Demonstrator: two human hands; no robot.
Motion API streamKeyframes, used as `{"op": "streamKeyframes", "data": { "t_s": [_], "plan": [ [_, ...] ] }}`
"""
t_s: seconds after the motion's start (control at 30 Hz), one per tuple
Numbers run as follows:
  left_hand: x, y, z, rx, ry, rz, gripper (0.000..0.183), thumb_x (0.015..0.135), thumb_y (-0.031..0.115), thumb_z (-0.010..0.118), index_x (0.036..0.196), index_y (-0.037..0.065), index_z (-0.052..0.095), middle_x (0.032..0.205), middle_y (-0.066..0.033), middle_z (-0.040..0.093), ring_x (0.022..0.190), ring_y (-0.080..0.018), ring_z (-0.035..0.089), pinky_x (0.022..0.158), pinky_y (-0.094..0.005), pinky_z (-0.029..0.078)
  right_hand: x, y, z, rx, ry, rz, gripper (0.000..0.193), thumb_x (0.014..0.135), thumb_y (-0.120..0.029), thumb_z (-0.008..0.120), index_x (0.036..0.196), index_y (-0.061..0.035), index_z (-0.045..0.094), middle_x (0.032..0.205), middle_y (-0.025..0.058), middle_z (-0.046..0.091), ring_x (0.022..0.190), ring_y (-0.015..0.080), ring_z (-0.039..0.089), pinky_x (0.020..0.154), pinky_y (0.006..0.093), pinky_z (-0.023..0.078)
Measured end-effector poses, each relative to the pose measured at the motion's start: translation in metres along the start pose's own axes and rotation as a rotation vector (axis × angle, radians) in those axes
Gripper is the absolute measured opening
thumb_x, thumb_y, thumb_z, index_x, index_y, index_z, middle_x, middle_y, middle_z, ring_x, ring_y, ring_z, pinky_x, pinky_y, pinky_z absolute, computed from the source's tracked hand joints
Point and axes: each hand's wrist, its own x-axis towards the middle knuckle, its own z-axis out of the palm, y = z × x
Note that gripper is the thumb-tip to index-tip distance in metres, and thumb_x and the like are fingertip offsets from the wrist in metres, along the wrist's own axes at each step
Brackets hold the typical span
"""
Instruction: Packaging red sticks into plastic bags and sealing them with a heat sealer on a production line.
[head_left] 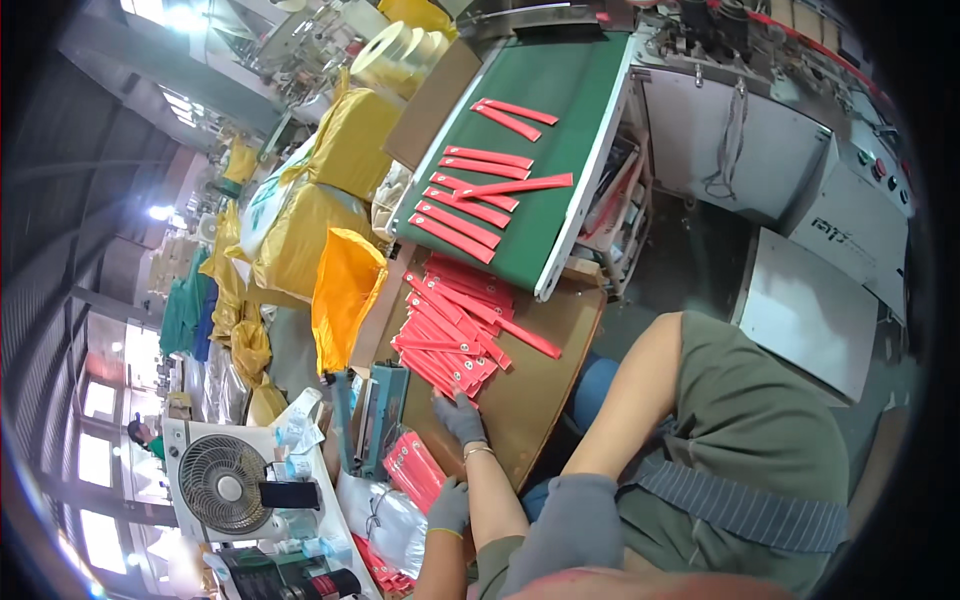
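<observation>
My right hand (462, 420), in a grey glove with a bracelet at the wrist, reaches to the lower end of a loose pile of slim red packets (455, 325). Its fingers are apart and touch the pile's edge. My left hand (449, 507), also gloved in grey, is closed on the lower end of a neat bundle of red packets (415, 468). This bundle lies beside a teal bench device (385, 410). The pile rests on a brown board (535, 400) below a green conveyor belt (560, 90), where several more red packets lie, one across others.
A stack of clear plastic bags (395, 525) lies left of my left hand, with more red packets (380, 568) below. An orange bag (345, 290) stands left of the board. Farther left are yellow sacks (315, 235) and a fan (225, 482). A white machine cabinet (850, 230) stands right.
</observation>
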Motion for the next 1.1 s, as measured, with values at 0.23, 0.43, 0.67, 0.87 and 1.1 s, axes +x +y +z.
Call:
{"op": "streamKeyframes", "data": {
  "t_s": [0.23, 0.43, 0.67, 0.87, 1.1],
  "plan": [
    [-0.007, -0.004, -0.014, 0.098, 0.028, -0.063, 0.058, 0.092, 0.039, 0.051, 0.128, -0.006, 0.044, 0.131, -0.0275, 0.046, 0.126, -0.0393, 0.039, 0.106, -0.044, 0.029, 0.02, 0.039, 0.019, 0.341, -0.332, -0.074, 0.035, 0.077, -0.02, 0.064, 0.109, -0.0044, 0.058, 0.102, 0.0185, 0.057, 0.096, 0.0304, 0.056, 0.084, 0.0403, 0.045],
    [-0.011, 0.008, -0.002, 0.138, 0.013, 0.047, 0.06, 0.089, 0.04, 0.053, 0.13, -0.003, 0.044, 0.132, -0.0254, 0.046, 0.127, -0.0391, 0.038, 0.106, -0.0433, 0.03, -0.076, 0.244, -0.108, -1.42, 0.323, 0.814, 0.034, 0.07, -0.034, 0.066, 0.092, -0.0074, 0.066, 0.096, 0.0141, 0.058, 0.092, 0.0299, 0.054, 0.079, 0.0392, 0.043],
    [-0.015, 0.0, -0.007, 0.142, 0.102, 0.024, 0.058, 0.089, 0.04, 0.053, 0.128, -0.003, 0.046, 0.13, -0.0255, 0.047, 0.125, -0.0391, 0.041, 0.105, -0.0444, 0.03, -0.03, 0.258, -0.144, -1.131, 0.489, 0.927, 0.018, 0.072, -0.021, 0.061, 0.078, -0.0049, 0.066, 0.095, 0.0173, 0.062, 0.089, 0.0352, 0.06, 0.079, 0.0418, 0.049],
    [-0.002, -0.01, 0.003, -0.016, 0.073, -0.06, 0.058, 0.091, 0.04, 0.051, 0.127, -0.006, 0.046, 0.126, -0.0265, 0.05, 0.121, -0.0395, 0.044, 0.102, -0.0436, 0.034, -0.05, 0.303, -0.184, -0.937, 0.329, 1.124, 0.057, 0.082, -0.049, 0.055, 0.109, 0.0017, 0.057, 0.119, 0.0254, 0.054, 0.111, 0.035, 0.053, 0.094, 0.0415, 0.042],
    [0.066, 0.007, -0.011, -0.386, 0.153, -0.381, 0.067, 0.091, 0.047, 0.05, 0.127, -0.008, 0.044, 0.123, -0.0299, 0.051, 0.116, -0.0402, 0.05, 0.098, -0.0411, 0.039, 0.036, 0.262, -0.016, -0.819, -0.165, 0.996, 0.058, 0.082, -0.052, 0.051, 0.113, -0.003, 0.055, 0.117, 0.0209, 0.054, 0.115, 0.0344, 0.049, 0.094, 0.0411, 0.042]
  ]
}}
